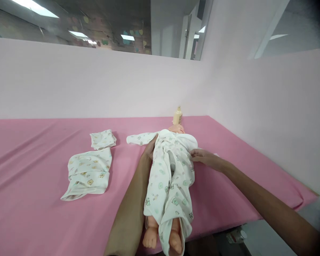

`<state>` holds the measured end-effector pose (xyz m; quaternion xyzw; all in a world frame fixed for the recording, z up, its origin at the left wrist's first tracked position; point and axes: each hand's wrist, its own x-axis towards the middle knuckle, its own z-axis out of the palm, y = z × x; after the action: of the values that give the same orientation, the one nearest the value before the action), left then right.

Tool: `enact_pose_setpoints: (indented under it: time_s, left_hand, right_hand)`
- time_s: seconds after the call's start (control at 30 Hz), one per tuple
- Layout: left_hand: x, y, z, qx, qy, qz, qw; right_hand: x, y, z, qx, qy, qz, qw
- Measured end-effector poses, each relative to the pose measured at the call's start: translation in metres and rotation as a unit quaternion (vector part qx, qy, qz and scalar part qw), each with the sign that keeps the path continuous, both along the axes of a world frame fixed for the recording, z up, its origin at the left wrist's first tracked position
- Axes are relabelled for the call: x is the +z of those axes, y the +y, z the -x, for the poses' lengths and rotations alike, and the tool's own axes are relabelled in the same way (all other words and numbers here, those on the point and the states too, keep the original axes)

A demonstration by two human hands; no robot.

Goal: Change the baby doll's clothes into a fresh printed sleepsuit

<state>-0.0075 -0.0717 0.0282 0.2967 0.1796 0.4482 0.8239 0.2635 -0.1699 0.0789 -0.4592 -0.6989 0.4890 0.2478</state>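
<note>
A baby doll [150, 237] lies on its back on a pink-covered table, feet toward me. White baby clothes [162, 177] with small green prints cover its body and legs, and the feet stick out below. One long sleeve [140, 138] stretches flat to the left. Along the left side of the doll's chest, my left hand [150, 146] is curled against the clothes, most of its fingers hidden. On the opposite side my right hand [202, 157] has its fingers closed together at the edge of the clothes. The doll's head is mostly hidden behind the raised fabric.
Two folded printed cloths, a small one [103, 139] and a larger one [89, 172], lie left of the doll. A pale yellow pump bottle [177, 116] stands beyond its head. White walls [96, 81] border the pink tabletop [37, 209]. Items [236, 235] sit below its right front edge.
</note>
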Motion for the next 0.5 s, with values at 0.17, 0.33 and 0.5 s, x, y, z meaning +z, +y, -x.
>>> enact_pose_setpoints:
  time_s: [0.17,0.33,0.5]
  left_hand:
    - [0.002,-0.002,-0.001,0.052,0.034,0.010,0.998]
    - [0.000,0.004,0.003,0.106,0.070,0.051,0.991]
    - [-0.002,0.007,0.006,0.102,0.082,0.053,0.990]
  right_hand:
    - [-0.026,0.004,-0.014,0.014,-0.110,-0.061,0.992]
    - [-0.036,0.029,0.003,-0.172,-0.113,-0.211,0.956]
    - [-0.049,0.037,0.020,-0.275,-0.038,-0.178,0.944]
